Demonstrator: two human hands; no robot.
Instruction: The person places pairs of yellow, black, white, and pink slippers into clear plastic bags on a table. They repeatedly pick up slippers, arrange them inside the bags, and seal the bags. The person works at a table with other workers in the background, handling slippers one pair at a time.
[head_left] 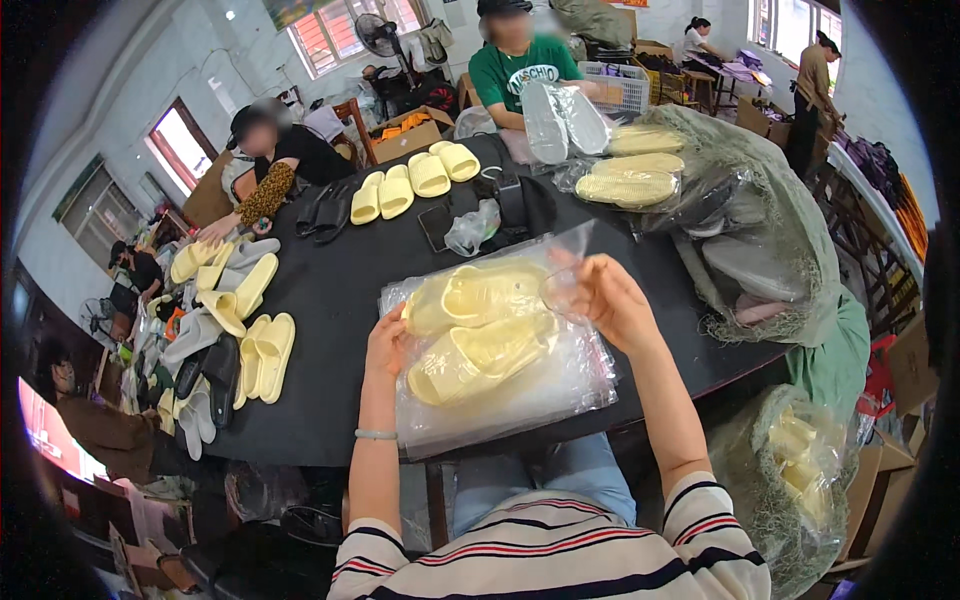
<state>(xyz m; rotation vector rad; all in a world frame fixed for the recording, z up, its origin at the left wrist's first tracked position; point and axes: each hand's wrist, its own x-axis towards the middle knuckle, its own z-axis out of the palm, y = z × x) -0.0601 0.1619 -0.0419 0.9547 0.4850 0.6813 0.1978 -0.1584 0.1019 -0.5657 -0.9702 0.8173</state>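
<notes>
A pair of pale yellow slippers (pixel 480 360) lies side by side in a clear plastic bag (pixel 568 245). It rests on a stack of flat clear bags (pixel 500 425) at the table's near edge. At the bag's left edge, beside the slipper ends, my left hand (pixel 386 342) has its fingers closed on the plastic. My right hand (pixel 612 300) pinches the bag's upper right end, where the film stands raised. Just beyond the stack are a crumpled clear bag (pixel 472 230) and a dark phone-like slab (pixel 436 228).
Loose yellow, grey and black slippers crowd the black table's (pixel 310 340) left side; yellow pairs (pixel 430 175) stand farther back. At right, a green mesh sack (pixel 790 200) holds bagged slippers. Co-workers sit across the table, one beside a bagged white pair (pixel 565 120). Another sack (pixel 800 470) stands lower right.
</notes>
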